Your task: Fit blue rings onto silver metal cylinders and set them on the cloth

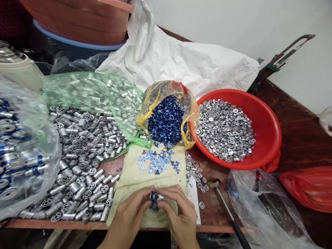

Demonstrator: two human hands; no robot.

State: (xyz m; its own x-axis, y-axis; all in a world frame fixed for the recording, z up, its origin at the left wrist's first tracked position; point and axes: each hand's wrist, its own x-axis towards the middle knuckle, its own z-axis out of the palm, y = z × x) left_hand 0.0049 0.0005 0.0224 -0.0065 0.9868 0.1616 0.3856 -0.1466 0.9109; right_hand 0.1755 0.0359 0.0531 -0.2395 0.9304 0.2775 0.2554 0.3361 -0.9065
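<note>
Over the front of a beige cloth (119, 197), both hands meet at a small metal part. My left hand (129, 212) pinches the side with the blue pronged ring (154, 197). My right hand (180, 211) has thumb and forefinger on the silver end (159, 197) of the same part. My fingertips hide some of it, so how far the ring sits on the silver piece is unclear. Beyond the hands, loose blue pronged rings (157, 160) lie scattered on the cloth. A yellow plastic bag (145, 119) behind them holds many more.
Silver ridged cylinders (77, 173) heap at left, spilling from a green bag (77, 86). A clear bag (53, 152) of assembled parts stands far left. At right are a red basin (269, 138) of silver discs, loose discs (198, 174) and a hammer (227, 207) near the table edge.
</note>
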